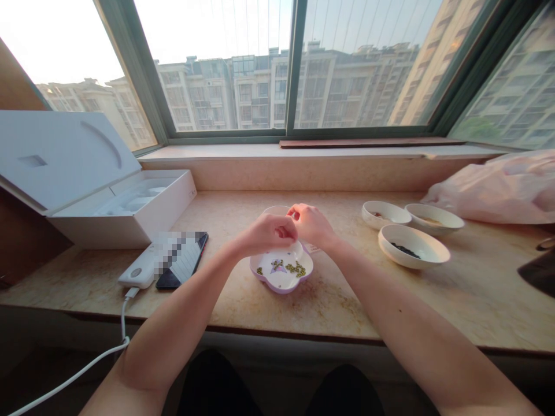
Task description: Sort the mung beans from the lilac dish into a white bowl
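In front of me stands a flower-shaped dish (281, 286), white inside with a lilac rim. Small green beans (296, 269) lie in it in loose clusters, around a purple printed figure. My left hand (269, 234) hangs over the dish's far part, fingers curled together. Just beyond it to the right, my right hand (311, 223) is closed in a pinch near a white bowl (276, 209) behind the dish. That bowl is mostly hidden by my hands. Whatever the fingertips of either hand hold is too small or covered to make out.
Right of my arms sit white bowls, one with dark contents (427, 254), another (385, 222), and a third (451, 222). A pale plastic bag (498, 188) lies behind. At left are an open white box (165, 202), a power bank (137, 270) with cable, and a phone (184, 268).
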`<action>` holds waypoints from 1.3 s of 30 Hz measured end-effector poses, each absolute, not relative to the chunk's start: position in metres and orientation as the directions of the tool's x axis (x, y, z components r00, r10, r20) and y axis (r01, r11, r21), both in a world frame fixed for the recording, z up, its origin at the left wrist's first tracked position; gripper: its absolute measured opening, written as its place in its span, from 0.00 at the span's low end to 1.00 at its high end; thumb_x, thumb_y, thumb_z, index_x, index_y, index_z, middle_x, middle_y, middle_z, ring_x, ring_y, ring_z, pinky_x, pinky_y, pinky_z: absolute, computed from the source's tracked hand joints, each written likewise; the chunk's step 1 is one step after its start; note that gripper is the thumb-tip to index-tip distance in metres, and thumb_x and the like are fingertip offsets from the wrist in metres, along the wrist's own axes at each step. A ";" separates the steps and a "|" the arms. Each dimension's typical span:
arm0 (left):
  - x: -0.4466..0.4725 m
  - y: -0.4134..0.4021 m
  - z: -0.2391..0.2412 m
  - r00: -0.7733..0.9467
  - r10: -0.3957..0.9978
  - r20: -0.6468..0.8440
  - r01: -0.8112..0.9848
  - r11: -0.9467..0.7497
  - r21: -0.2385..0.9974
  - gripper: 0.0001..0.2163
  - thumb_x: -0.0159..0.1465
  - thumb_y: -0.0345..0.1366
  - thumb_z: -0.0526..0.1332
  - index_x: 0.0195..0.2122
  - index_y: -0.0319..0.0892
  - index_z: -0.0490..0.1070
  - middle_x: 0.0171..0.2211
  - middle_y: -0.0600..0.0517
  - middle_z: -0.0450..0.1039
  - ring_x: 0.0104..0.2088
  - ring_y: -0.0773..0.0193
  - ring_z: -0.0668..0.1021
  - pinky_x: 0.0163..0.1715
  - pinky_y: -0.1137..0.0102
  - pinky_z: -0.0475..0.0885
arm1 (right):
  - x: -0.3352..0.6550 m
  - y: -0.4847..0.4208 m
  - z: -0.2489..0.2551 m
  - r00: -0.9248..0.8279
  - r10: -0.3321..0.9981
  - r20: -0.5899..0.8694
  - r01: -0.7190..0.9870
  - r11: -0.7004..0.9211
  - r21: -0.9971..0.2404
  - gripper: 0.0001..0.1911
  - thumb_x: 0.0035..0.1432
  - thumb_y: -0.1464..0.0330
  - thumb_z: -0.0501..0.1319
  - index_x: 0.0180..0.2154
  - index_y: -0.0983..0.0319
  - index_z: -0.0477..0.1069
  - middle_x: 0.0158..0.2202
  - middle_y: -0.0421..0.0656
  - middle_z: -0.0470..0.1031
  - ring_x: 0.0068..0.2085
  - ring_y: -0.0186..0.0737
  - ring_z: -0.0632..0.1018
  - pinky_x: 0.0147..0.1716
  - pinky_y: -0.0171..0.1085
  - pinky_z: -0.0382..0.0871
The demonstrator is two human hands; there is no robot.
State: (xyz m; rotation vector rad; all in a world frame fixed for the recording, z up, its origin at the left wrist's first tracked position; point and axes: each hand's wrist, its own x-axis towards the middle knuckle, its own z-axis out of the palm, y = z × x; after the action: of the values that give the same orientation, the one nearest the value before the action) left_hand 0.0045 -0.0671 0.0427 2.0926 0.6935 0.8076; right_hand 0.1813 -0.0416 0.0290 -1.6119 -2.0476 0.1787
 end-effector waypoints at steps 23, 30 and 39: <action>-0.007 -0.075 0.062 0.447 0.816 0.366 -0.413 -0.175 0.894 0.12 0.50 0.38 0.67 0.28 0.43 0.62 0.26 0.56 0.71 0.25 0.70 0.72 0.31 0.69 0.72 | 0.167 -0.066 0.018 -0.708 0.702 -0.081 0.637 0.585 -0.503 0.13 0.48 0.63 0.71 0.37 0.60 0.80 0.33 0.43 0.78 0.33 0.40 0.75 0.29 0.35 0.62; -0.007 -0.076 0.062 0.420 0.835 0.354 -0.284 -0.249 0.926 0.13 0.54 0.43 0.63 0.30 0.45 0.58 0.26 0.54 0.69 0.26 0.68 0.72 0.30 0.68 0.72 | 0.161 -0.071 0.016 -0.697 0.715 -0.060 0.638 0.580 -0.506 0.04 0.55 0.68 0.65 0.31 0.61 0.79 0.31 0.43 0.79 0.31 0.39 0.76 0.30 0.35 0.63; -0.004 -0.076 0.060 0.529 0.764 0.370 -0.478 -0.091 0.874 0.12 0.50 0.34 0.67 0.27 0.43 0.61 0.25 0.55 0.71 0.25 0.70 0.73 0.28 0.71 0.70 | 0.157 -0.074 0.012 -0.705 0.710 -0.014 0.647 0.634 -0.422 0.06 0.58 0.71 0.63 0.29 0.62 0.77 0.32 0.44 0.80 0.33 0.40 0.77 0.33 0.36 0.63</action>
State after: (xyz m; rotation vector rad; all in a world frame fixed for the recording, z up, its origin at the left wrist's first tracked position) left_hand -0.0036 -0.0761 0.0598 1.2909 0.2828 1.0597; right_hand 0.1568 -0.0742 0.0121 -1.1286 -2.6992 0.6062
